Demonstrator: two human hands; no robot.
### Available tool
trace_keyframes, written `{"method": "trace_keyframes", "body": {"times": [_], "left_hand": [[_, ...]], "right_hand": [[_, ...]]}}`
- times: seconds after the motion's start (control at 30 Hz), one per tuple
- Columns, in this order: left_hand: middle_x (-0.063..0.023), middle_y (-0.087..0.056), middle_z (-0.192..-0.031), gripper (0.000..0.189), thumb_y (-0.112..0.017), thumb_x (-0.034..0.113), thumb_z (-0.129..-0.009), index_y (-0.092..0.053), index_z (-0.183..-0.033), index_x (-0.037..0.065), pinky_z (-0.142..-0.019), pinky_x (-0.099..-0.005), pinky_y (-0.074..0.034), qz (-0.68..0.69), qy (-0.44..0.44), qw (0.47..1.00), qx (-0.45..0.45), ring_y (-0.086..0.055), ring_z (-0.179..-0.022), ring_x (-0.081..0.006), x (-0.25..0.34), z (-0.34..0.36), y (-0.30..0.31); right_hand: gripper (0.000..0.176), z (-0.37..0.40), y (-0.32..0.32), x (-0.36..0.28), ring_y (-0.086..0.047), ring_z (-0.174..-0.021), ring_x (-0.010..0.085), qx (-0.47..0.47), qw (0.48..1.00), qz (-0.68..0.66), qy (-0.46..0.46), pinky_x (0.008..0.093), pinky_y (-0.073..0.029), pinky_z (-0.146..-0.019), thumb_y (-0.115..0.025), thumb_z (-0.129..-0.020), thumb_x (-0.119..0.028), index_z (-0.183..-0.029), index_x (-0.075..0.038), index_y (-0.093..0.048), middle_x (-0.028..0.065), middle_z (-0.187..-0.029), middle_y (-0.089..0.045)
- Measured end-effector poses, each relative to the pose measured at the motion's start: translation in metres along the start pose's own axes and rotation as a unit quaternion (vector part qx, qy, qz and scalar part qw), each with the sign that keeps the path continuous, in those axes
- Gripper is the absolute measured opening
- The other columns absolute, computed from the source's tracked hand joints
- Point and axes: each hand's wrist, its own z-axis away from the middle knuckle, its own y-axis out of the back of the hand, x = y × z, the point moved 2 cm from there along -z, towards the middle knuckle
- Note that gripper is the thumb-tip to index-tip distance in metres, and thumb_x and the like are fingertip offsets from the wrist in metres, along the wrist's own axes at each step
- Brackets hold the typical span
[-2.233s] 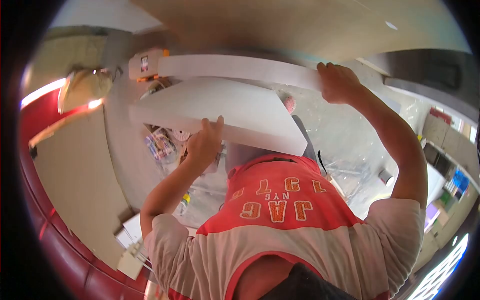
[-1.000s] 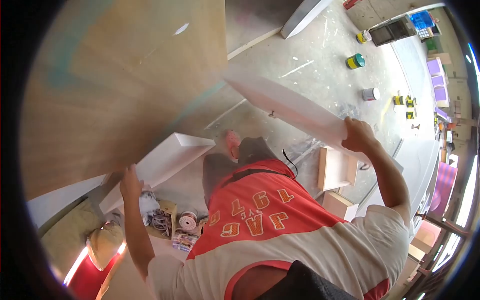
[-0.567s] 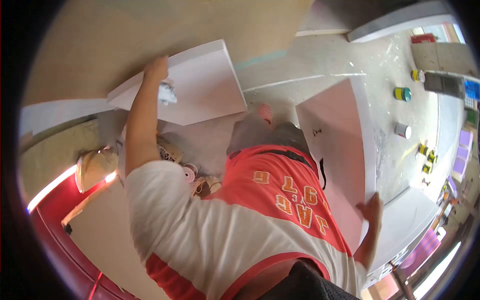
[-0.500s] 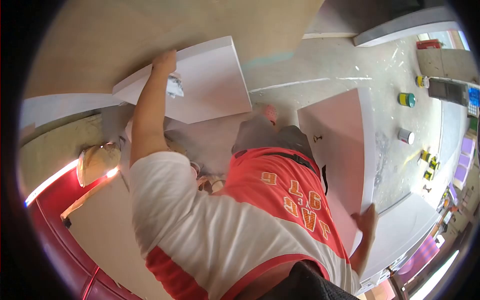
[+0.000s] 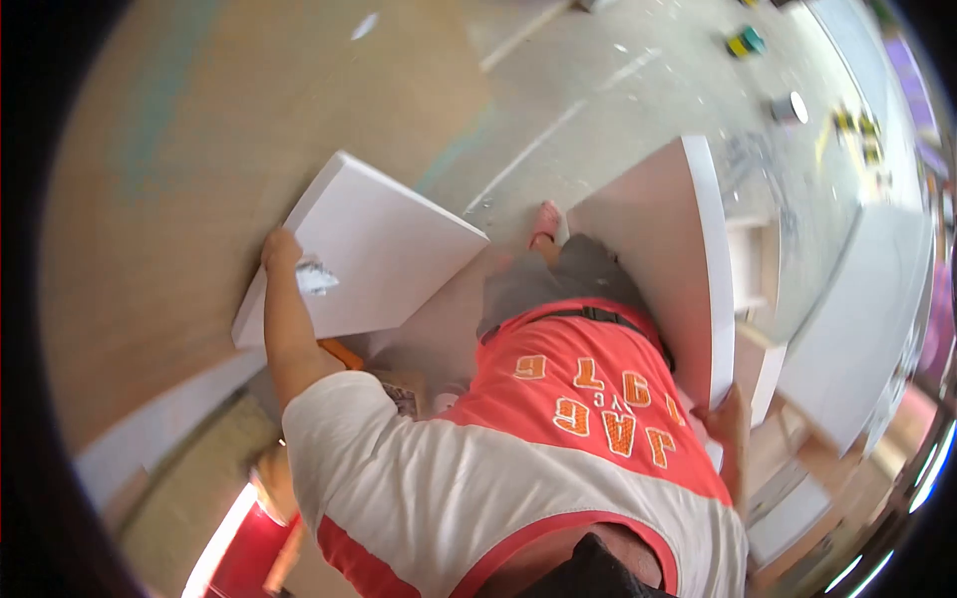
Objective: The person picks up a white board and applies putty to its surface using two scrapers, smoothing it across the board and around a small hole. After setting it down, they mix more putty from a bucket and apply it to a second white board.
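Observation:
My left hand [image 5: 282, 249] is closed around the outer edge of a thick white panel [image 5: 374, 244], which tilts at the left in front of me. Beside the wrist, on the panel's face, is a grey-and-white crumpled-looking patch [image 5: 317, 278]; whether it is loose or stuck on, I cannot make out. At my right side, my right hand [image 5: 726, 417] grips the lower end of a second, larger white panel [image 5: 658, 249]. This one stands on edge along my leg, its pale rim facing outward. The fingertips of both hands are partly hidden behind the panels.
A large brown board [image 5: 150, 249] fills the left. White open-framed pieces [image 5: 753, 264] and a grey-white panel [image 5: 847, 329] stand to the right. Paint cans, among them a green one [image 5: 746, 42] and a white one [image 5: 790, 108], sit on the paint-marked concrete floor [image 5: 558, 130].
The view has turned and shifted. The left panel now sits lower and further left, more tilted, still in my left hand. My right hand keeps hold of the other panel; white framed pieces now show beyond it.

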Motion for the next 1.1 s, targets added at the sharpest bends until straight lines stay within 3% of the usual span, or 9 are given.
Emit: {"method": "trace_keyframes", "body": {"times": [0.27,0.43,0.5,0.57,0.63,0.67,0.7,0.8,1.1], "left_hand": [[-0.0265,-0.063,-0.103,0.034,-0.058,0.021,-0.071,-0.067,-0.093,-0.004,-0.082,-0.0440,-0.050,-0.077,-0.054,0.992,-0.079,-0.063,-0.097,-0.0384,-0.018,-0.011,-0.010],[-0.0251,-0.060,-0.111,0.036,-0.052,0.024,-0.076,-0.068,-0.097,0.000,-0.091,-0.0411,-0.046,-0.141,0.032,0.980,-0.135,-0.059,-0.107,-0.0353,-0.011,0.018,0.029],[-0.0241,-0.060,-0.110,0.035,-0.051,0.025,-0.077,-0.068,-0.097,0.001,-0.093,-0.0407,-0.045,-0.180,-0.056,0.943,-0.275,-0.059,-0.108,-0.0342,-0.009,0.011,0.037],[-0.0231,-0.061,-0.110,0.035,-0.051,0.026,-0.078,-0.069,-0.096,0.002,-0.093,-0.0412,-0.045,-0.223,-0.166,0.939,-0.203,-0.060,-0.106,-0.0336,0.016,-0.007,-0.022],[-0.0255,-0.060,-0.109,0.035,-0.055,0.029,-0.075,-0.070,-0.091,0.001,-0.092,-0.0397,-0.046,-0.215,-0.235,0.919,-0.235,-0.060,-0.105,-0.0331,0.093,0.030,-0.005],[-0.0274,-0.059,-0.111,0.039,-0.060,0.028,-0.072,-0.068,-0.098,0.000,-0.094,-0.0387,-0.045,-0.123,-0.189,0.949,-0.221,-0.058,-0.107,-0.0351,0.130,0.062,0.038],[-0.0283,-0.060,-0.111,0.049,-0.059,0.029,-0.074,-0.062,-0.112,-0.002,-0.091,-0.0402,-0.046,-0.050,-0.279,0.950,-0.133,-0.059,-0.106,-0.0372,0.151,0.058,0.041],[-0.0266,-0.060,-0.115,0.061,-0.068,0.029,-0.077,-0.052,-0.128,0.000,-0.092,-0.0375,-0.045,0.160,-0.401,0.888,-0.158,-0.057,-0.111,-0.0361,0.246,0.092,0.139],[-0.0213,-0.056,-0.125,0.103,-0.085,0.027,-0.060,-0.028,-0.144,0.012,-0.094,-0.0393,-0.043,0.240,-0.589,0.764,-0.110,-0.053,-0.117,-0.0342,0.472,0.165,0.356]], "right_hand": [[0.058,0.024,-0.002,0.010,-0.061,-0.086,0.0422,-0.005,0.976,-0.163,-0.147,0.0452,-0.049,-0.074,-0.082,-0.058,-0.023,-0.097,0.003,-0.050,0.0258,-0.088,-0.064],[0.056,0.010,0.022,0.029,-0.062,-0.085,0.0419,0.000,0.959,-0.230,-0.163,0.0451,-0.049,-0.074,-0.081,-0.058,-0.021,-0.097,0.003,-0.051,0.0260,-0.088,-0.064],[0.054,-0.005,0.060,0.040,-0.062,-0.083,0.0418,-0.031,0.956,-0.229,-0.178,0.0452,-0.049,-0.072,-0.081,-0.058,-0.021,-0.096,0.003,-0.051,0.0255,-0.086,-0.064],[0.053,0.031,0.034,-0.032,-0.063,-0.081,0.0418,-0.012,0.954,-0.227,-0.196,0.0453,-0.050,-0.071,-0.081,-0.057,-0.021,-0.095,0.003,-0.052,0.0253,-0.085,-0.064],[0.053,0.044,0.031,-0.040,-0.063,-0.080,0.0421,-0.010,0.951,-0.237,-0.201,0.0456,-0.050,-0.070,-0.081,-0.057,-0.021,-0.094,0.003,-0.052,0.0252,-0.083,-0.064],[0.052,0.046,0.036,-0.043,-0.063,-0.080,0.0423,-0.016,0.956,-0.225,-0.188,0.0455,-0.050,-0.070,-0.082,-0.057,-0.021,-0.093,0.003,-0.052,0.0252,-0.083,-0.064],[0.052,0.050,0.042,-0.046,-0.062,-0.080,0.0424,-0.015,0.962,-0.212,-0.173,0.0454,-0.050,-0.070,-0.082,-0.057,-0.020,-0.092,0.003,-0.052,0.0252,-0.083,-0.064],[0.054,0.037,0.084,-0.059,-0.062,-0.081,0.0431,-0.042,0.966,-0.201,-0.158,0.0460,-0.050,-0.071,-0.082,-0.056,-0.020,-0.092,0.003,-0.051,0.0255,-0.083,-0.063],[0.055,-0.022,0.197,-0.094,-0.061,-0.085,0.0415,-0.063,0.992,-0.073,-0.076,0.0460,-0.049,-0.072,-0.081,-0.057,-0.017,-0.098,0.001,-0.049,0.0232,-0.088,-0.062]]}}
